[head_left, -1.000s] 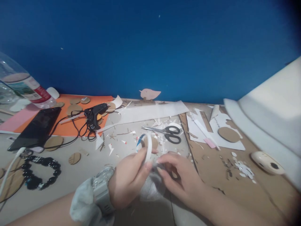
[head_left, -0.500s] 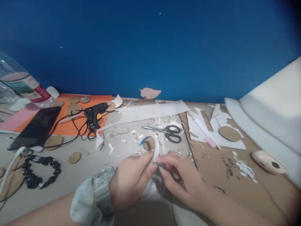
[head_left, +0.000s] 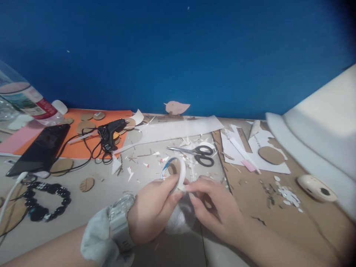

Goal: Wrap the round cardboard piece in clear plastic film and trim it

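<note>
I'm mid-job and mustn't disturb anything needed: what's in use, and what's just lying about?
In use:
white roll, held in the left hand, the right hand at its edge

Apparently lying about:
scissors
black glue gun
phone
beaded bracelet

Holding tape roll (head_left: 183, 171) in left hand (head_left: 154, 211), fingering its near edge with right hand (head_left: 217, 207). Working over scrap-strewn worktop (head_left: 108, 189), near scissors (head_left: 197, 151), with glue gun (head_left: 108, 135) and black phone (head_left: 40, 148) to left, pink bird-shaped cutout (head_left: 177, 107) at back.
</note>
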`<state>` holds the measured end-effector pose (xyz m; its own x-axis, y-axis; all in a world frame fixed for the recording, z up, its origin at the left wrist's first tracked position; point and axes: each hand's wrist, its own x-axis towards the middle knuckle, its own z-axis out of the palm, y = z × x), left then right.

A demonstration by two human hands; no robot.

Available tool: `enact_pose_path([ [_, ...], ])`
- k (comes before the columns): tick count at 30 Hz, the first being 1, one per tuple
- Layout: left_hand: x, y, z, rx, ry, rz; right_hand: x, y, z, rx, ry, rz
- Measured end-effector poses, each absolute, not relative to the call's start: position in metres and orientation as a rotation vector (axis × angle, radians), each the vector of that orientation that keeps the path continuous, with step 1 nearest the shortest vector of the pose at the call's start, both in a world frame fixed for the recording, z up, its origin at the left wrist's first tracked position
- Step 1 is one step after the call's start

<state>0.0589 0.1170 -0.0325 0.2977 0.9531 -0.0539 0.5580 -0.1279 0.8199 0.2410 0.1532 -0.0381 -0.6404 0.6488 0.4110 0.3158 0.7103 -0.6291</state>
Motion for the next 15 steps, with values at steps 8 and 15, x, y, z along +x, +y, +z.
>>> enact_pose_path([
  [8, 0.059, 0.1163, -0.0325, 1.78, 1.36, 0.643, 0.2416, 0.1524, -0.0401, -0.722, -2.265, 0.709],
  [15, 0.0573, 0.1186, -0.0353, 1.739, 1.343, 0.713, 0.247, 0.152, -0.0438, -0.8, -2.166, 0.837],
])
